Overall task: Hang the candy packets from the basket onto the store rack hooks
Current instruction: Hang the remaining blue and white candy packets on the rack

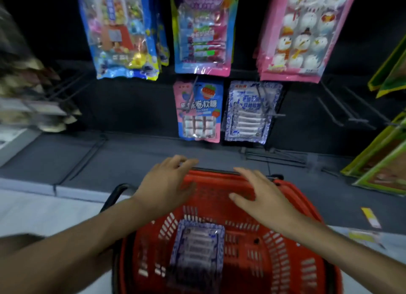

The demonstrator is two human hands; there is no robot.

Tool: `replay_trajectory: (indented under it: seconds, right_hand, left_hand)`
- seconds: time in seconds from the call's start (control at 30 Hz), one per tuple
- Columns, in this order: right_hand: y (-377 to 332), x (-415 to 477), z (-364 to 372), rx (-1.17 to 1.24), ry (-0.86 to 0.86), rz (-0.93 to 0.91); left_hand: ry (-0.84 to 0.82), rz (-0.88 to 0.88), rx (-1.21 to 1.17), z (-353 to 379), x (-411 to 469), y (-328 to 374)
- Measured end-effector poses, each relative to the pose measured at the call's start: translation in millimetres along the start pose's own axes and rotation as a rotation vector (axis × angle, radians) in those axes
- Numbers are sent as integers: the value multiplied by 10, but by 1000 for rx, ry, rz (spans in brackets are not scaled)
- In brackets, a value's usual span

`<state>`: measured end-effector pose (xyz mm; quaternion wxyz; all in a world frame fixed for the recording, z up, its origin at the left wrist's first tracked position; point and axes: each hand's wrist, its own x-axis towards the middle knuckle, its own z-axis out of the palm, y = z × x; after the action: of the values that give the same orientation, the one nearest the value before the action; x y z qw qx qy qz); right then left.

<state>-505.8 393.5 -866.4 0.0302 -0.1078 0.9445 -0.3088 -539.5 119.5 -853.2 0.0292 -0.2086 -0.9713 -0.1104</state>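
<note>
Left hand (167, 184) hovers over the far rim of the red basket (285, 256), fingers spread and loosely bent, holding nothing. Lower down, between the two forearms, one blue-and-white candy packet (197, 247) lies flat on the basket floor. Right hand (259, 195) hangs over the same rim, palm down, fingers straight and splayed, gripping nothing; whether either hand touches the basket I cannot tell. On the rack behind, the upper row holds a blue packet (123, 34), a pink-and-blue packet (204, 30) and a stack of pink snowman packets (303, 32). Under them hang a pink strawberry packet (198, 111) and, just beside it on the right, a hung blue-and-white packet (250, 111). Wire hooks (353, 119) jut out further right, with green packets (382, 168) at the edge
</note>
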Motion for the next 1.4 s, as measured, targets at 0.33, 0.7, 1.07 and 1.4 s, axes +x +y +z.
replay_trajectory:
  seconds: [0.33,0.7,1.07,1.4]
  right_hand:
    - [281,-264,1237,-183,-551,272]
    - [255,-281,2161,-16,-752,686]
    - [136,-173,2330,262,-561,979]
    - [130,-82,2014,540,-483,1127]
  left_hand:
    - [39,-31,232,422,-763,-562]
    - [14,-170,12,758,-810,-614]
    - [13,-158,107,865,-814,-653]
    - [22,-163,115,865,-815,-646]
